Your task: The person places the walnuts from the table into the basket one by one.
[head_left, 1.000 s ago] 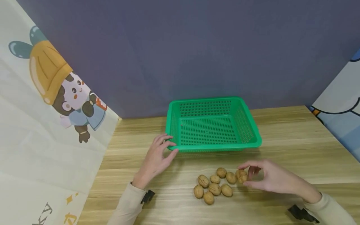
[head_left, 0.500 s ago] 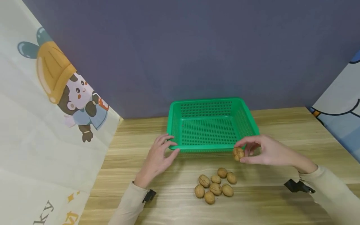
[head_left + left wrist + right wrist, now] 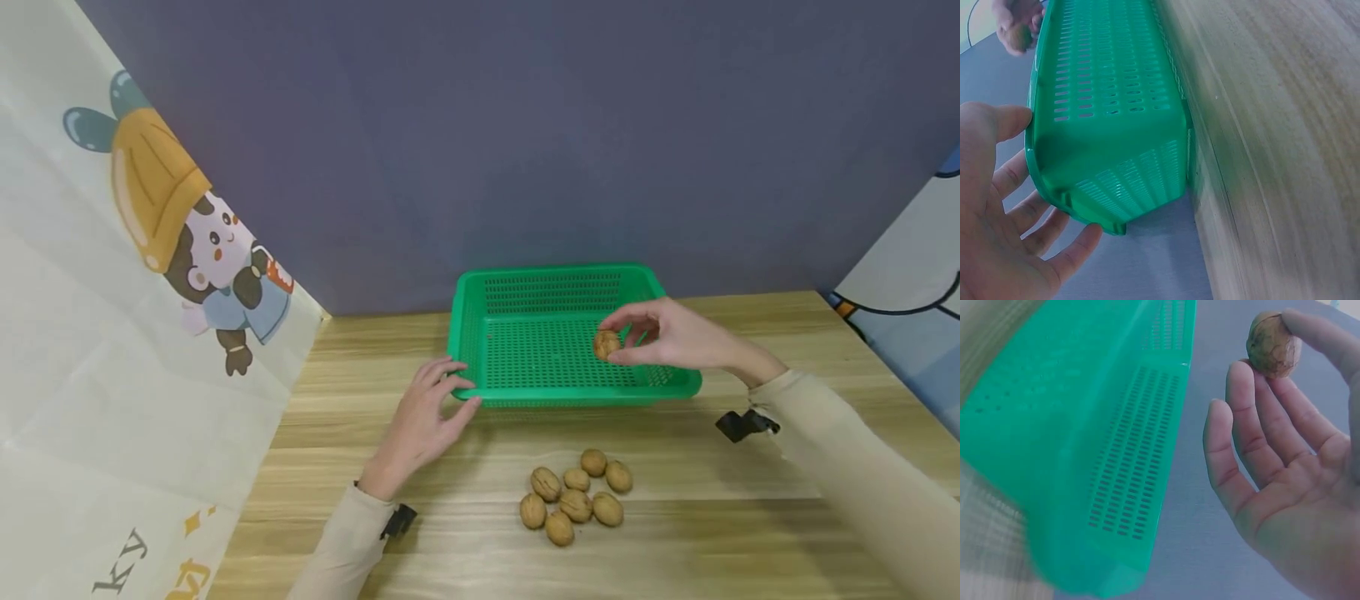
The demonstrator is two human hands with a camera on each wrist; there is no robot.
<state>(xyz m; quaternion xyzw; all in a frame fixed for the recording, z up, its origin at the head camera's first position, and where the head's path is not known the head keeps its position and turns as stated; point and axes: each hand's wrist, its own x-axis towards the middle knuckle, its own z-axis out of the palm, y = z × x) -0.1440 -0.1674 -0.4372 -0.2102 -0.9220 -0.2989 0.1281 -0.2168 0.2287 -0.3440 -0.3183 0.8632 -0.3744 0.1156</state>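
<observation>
My right hand (image 3: 667, 335) pinches a walnut (image 3: 607, 345) between thumb and fingertips, over the right part of a green plastic basket (image 3: 573, 393). In the right wrist view, the brown ridged walnut (image 3: 1274, 345) sits at the fingertips, and the other fingers are spread. My left hand (image 3: 423, 417) rests at the basket's near left corner, its fingertips on the rim. The left wrist view has that hand (image 3: 1004, 231) with its fingers spread along the edge of the basket (image 3: 1104, 134). Several walnuts (image 3: 575, 505) lie in a loose cluster in front of the basket.
The basket stands on a wood-grain table (image 3: 765, 500) close to a dark grey-blue back wall (image 3: 525, 133). To the left rises a white panel (image 3: 90, 400) with a cartoon figure; another printed panel (image 3: 900, 258) is at the right.
My right hand has lifted a walnut from the right end of the cluster and carried it up and leftward over the basket. My left hand stays at the corner.
</observation>
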